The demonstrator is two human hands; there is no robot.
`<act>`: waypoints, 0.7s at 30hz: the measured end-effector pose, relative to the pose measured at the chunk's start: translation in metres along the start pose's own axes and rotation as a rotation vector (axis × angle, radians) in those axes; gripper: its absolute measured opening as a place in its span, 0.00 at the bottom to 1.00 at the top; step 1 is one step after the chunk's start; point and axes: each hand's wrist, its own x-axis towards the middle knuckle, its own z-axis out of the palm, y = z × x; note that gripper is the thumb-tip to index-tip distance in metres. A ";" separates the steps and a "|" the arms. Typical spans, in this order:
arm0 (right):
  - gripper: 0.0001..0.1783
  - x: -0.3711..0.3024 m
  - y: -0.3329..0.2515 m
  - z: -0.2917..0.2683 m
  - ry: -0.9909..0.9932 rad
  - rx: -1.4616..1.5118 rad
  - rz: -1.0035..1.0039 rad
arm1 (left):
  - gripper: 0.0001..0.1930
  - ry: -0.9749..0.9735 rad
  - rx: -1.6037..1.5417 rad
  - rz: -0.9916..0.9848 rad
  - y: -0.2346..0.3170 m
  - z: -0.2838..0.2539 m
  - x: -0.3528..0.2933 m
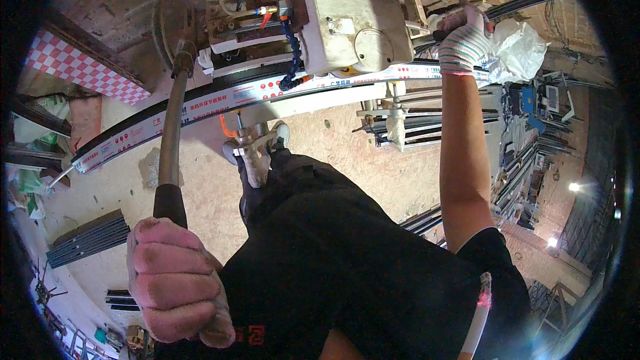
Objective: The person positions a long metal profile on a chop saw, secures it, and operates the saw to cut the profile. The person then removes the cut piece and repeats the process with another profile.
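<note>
My left hand (177,280), in a pink-palmed work glove, is closed round the black grip of a long metal lever (173,120). The lever runs up to a pivot on the machine's left side. My right hand (465,40), in a white striped knit glove, reaches far to the right and is wrapped round a dark handle (441,35) beside the machine's pale metal housing (357,20). A long profile (227,104) in printed white film lies across the machine in front of me. A blue jointed coolant hose (292,53) bends down toward it.
An orange-handled clamp (250,143) sticks out below the profile, near my feet. Dark profiles are racked (433,127) at the right and stacked on the floor (90,237) at the left. Clear plastic wrap (517,50) hangs by my right hand. A red-and-white checked panel (87,67) stands left.
</note>
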 end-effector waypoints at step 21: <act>0.12 0.021 0.017 -0.018 0.000 0.086 0.068 | 0.12 -0.090 -0.054 0.063 -0.008 -0.019 -0.028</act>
